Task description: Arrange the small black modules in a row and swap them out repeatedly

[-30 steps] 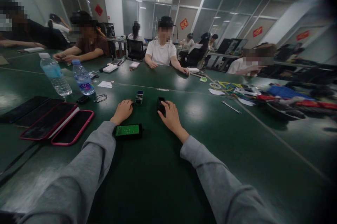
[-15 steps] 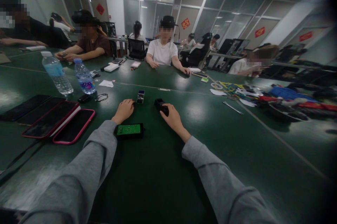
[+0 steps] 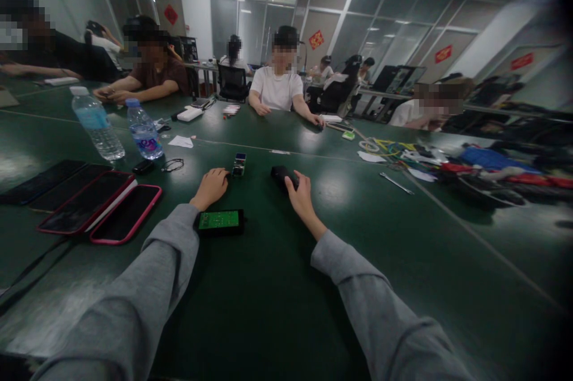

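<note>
My right hand (image 3: 301, 193) grips a black, boxy handheld device (image 3: 280, 175) on the green table, thumb on the near side and fingers over its right side; its exact kind is unclear. My left hand (image 3: 212, 187) rests palm down on the table with fingers stretched forward, their tips close to a small circuit board with a little dark screen (image 3: 239, 164). Whether they touch the board I cannot tell. Just below my left hand lies a black-framed display (image 3: 220, 221) showing a bright green picture like a circuit board.
Phones in cases, one a pink-rimmed phone (image 3: 128, 214), lie at left. Behind them stand a water bottle (image 3: 98, 124) and a blue-capped bottle (image 3: 144, 130). A wrench (image 3: 396, 183) and a heap of cables and cloth (image 3: 492, 172) are at right. Several people sit around the table.
My right hand has shifted slightly right with the black device, which has turned and looks more tilted; the fingers are raised a little more. My left hand, the board and the display stay put.
</note>
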`<state>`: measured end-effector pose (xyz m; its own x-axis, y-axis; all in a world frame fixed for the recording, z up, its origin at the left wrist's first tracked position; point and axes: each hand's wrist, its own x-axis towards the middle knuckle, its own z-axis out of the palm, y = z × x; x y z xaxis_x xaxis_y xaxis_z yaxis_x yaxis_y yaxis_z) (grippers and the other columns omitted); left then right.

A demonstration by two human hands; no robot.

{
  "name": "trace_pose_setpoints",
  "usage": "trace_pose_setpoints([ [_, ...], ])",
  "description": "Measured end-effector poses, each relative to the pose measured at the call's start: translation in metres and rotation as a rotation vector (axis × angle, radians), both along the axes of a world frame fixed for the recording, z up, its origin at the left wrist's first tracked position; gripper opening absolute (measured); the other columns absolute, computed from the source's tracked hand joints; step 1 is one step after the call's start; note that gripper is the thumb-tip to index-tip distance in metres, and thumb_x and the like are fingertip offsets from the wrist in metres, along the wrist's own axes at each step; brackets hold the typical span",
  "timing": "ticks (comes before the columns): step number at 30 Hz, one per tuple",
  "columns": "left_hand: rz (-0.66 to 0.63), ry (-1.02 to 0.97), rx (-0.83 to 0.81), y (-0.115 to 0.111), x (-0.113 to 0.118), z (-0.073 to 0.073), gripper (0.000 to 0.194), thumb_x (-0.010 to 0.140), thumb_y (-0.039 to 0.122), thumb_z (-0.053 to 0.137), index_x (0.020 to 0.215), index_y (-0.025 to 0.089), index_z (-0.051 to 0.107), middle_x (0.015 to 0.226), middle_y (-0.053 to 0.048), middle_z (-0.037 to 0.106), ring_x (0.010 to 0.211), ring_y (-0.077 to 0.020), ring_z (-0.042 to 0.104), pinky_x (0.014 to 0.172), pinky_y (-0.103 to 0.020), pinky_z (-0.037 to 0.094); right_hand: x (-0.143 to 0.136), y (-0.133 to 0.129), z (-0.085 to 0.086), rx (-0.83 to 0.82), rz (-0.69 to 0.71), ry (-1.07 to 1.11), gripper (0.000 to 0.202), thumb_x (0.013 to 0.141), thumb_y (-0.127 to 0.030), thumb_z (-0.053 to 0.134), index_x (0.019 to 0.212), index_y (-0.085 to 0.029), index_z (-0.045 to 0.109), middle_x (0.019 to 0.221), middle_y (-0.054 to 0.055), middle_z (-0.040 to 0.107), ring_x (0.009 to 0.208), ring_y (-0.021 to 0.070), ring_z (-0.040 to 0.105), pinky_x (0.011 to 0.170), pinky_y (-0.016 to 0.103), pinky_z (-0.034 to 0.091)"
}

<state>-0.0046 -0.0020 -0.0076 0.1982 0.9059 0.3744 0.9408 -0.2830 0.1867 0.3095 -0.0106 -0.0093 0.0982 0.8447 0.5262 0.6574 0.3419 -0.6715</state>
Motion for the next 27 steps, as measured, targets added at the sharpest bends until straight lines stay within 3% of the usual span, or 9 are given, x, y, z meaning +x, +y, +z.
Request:
trace_pose_setpoints([
  [5, 0.002, -0.007, -0.007, 0.001, 0.000, 0.000, 0.037, 0.093, 0.023, 0.040, 0.123, 0.019, 0.060, 0.133, -0.011, 0.059, 0.127, -0.0254, 0.051, 0.106, -0.045, 0.043, -0.002, -0.007, 0.006, 0.029, 0.109, -0.122, 0.048, 0.088, -0.050, 0.053, 0.124, -0.018, 0.058, 0.120, 0.015, 0.054, 0.115, 0.0286, 0.052, 0.101, 0.049, 0.044],
  [9, -0.001, -0.015, -0.006, -0.001, 0.000, 0.002, 0.037, 0.093, 0.023, 0.040, 0.123, 0.019, 0.060, 0.134, -0.011, 0.059, 0.127, -0.0255, 0.051, 0.106, -0.045, 0.043, -0.003, -0.009, 0.010, -0.035, 0.120, -0.036, 0.041, 0.094, -0.047, 0.043, 0.118, -0.019, 0.061, 0.114, 0.012, 0.062, 0.107, 0.0267, 0.058, 0.097, 0.046, 0.046],
  [14, -0.005, -0.022, -0.001, -0.002, 0.001, 0.003, 0.037, 0.093, 0.022, 0.040, 0.123, 0.018, 0.061, 0.134, -0.012, 0.059, 0.126, -0.0256, 0.051, 0.107, -0.045, 0.042, -0.002, -0.005, 0.009, -0.051, 0.104, -0.001, 0.052, 0.098, -0.055, 0.029, 0.107, -0.018, 0.064, 0.107, 0.012, 0.065, 0.104, 0.0259, 0.059, 0.097, 0.046, 0.045],
  [20, 0.005, -0.013, 0.000, -0.004, 0.002, 0.004, 0.037, 0.094, 0.023, 0.039, 0.123, 0.019, 0.060, 0.132, -0.011, 0.059, 0.126, -0.0252, 0.051, 0.106, -0.044, 0.042, -0.004, -0.008, 0.007, -0.019, 0.138, -0.095, 0.058, 0.094, -0.061, 0.041, 0.127, -0.015, 0.055, 0.118, 0.015, 0.059, 0.111, 0.0269, 0.056, 0.098, 0.047, 0.046],
  [27, 0.003, 0.003, 0.010, -0.004, 0.002, 0.003, 0.036, 0.094, 0.022, 0.040, 0.122, 0.018, 0.061, 0.132, -0.011, 0.059, 0.125, -0.0245, 0.051, 0.106, -0.043, 0.043, -0.011, -0.015, 0.009, -0.026, 0.195, -0.416, 0.057, 0.094, -0.045, 0.047, 0.142, -0.015, 0.041, 0.126, 0.017, 0.052, 0.114, 0.0293, 0.055, 0.096, 0.048, 0.049],
])
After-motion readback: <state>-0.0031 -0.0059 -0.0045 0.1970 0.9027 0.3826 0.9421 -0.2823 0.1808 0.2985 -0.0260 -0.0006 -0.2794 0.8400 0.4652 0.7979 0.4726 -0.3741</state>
